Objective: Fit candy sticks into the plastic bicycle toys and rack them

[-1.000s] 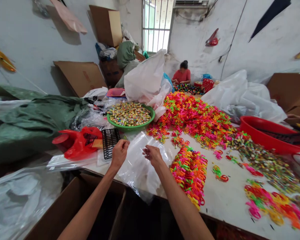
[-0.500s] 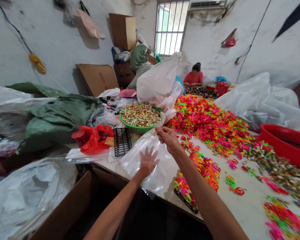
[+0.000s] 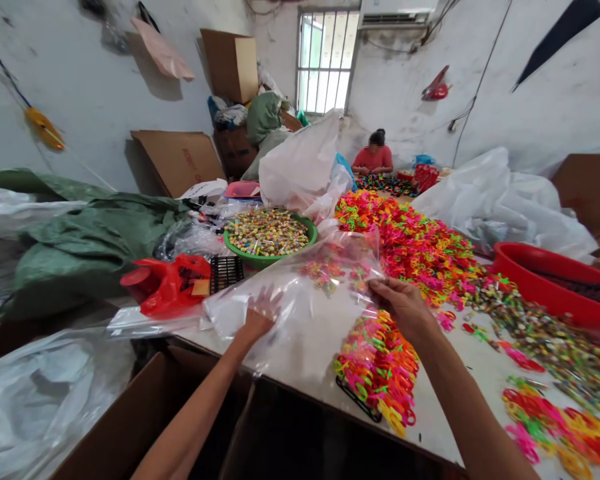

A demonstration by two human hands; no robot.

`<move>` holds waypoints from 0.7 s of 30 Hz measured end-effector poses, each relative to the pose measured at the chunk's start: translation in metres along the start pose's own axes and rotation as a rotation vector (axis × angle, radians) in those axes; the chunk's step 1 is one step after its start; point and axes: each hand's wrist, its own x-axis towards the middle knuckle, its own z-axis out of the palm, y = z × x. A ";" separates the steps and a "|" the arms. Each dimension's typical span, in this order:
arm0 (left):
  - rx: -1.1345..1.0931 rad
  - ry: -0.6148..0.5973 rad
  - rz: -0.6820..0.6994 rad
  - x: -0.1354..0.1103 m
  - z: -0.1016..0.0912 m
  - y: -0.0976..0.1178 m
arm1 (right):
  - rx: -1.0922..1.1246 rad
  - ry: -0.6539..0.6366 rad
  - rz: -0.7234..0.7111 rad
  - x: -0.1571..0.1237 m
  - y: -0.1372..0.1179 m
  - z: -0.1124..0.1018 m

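I hold a large clear plastic bag (image 3: 305,287) spread above the white table's (image 3: 460,413) near edge. My left hand (image 3: 258,319) reaches inside the bag with its fingers spread against the film. My right hand (image 3: 403,305) pinches the bag's right edge and lifts it. Just below my right hand lies a black tray stacked with bright plastic rings (image 3: 377,363). A big heap of the same pink, orange and green rings (image 3: 410,240) covers the table beyond.
A green bowl of small wrapped pieces (image 3: 267,233) stands behind the bag, beside a black grid tray (image 3: 225,272) and a red plastic bag (image 3: 167,283). A red basin (image 3: 555,280) sits at right. A cardboard box (image 3: 145,413) stands open below the table. A person in red (image 3: 375,155) sits at the far end.
My right hand has swung the bag's edge from near the green bowl to the right and up, spreading the bag wide. My left hand stays inside it, slightly lower left.
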 end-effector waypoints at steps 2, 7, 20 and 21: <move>0.007 -0.122 0.061 -0.029 -0.015 0.017 | -0.021 0.076 -0.018 -0.001 0.015 -0.015; -0.434 -0.899 0.643 -0.090 -0.103 0.086 | -0.065 0.180 -0.015 -0.005 0.038 -0.027; -1.036 -0.044 0.007 -0.005 -0.043 0.166 | -0.087 0.193 -0.117 -0.050 0.029 -0.007; -0.896 -0.003 0.040 -0.010 -0.050 0.163 | -0.190 0.267 -0.139 -0.045 0.028 -0.021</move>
